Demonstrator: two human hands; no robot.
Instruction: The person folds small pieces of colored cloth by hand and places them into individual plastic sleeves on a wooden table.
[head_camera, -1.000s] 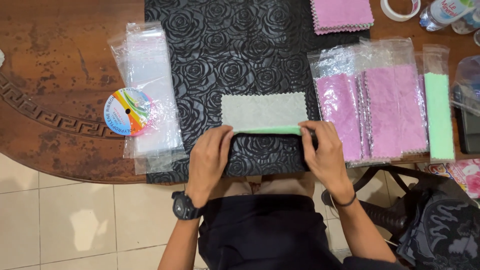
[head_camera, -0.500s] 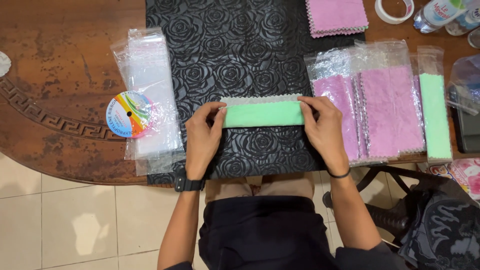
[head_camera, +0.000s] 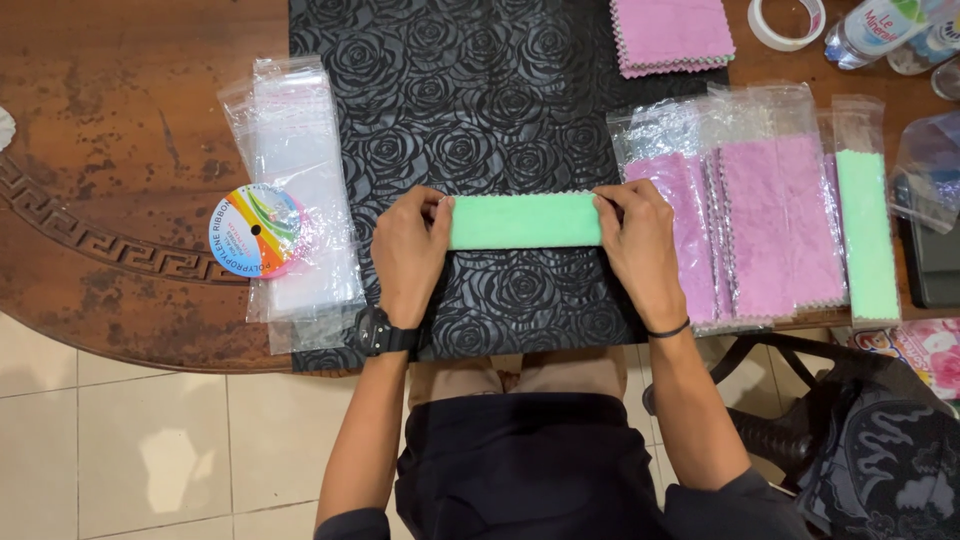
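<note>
A home used for small packing work, it seems: a carved wooden table (head_camera: 120, 250) over pale floor tiles (head_camera: 130, 440), a black rose-embossed mat (head_camera: 480, 90) across it, clear bags (head_camera: 300, 180) toward its left edge, bagged pink cloths (head_camera: 770, 220) toward its right.

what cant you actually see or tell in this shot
Head view only:
- Ends of the green cloth: covered by the left hand and right hand, so the number of folds is unclear.
- Bottle and tape roll: cut off by the top edge.
- Dark bag: cut by the right edge.
- Count of clear sleeves: stacked, transparent.
</note>
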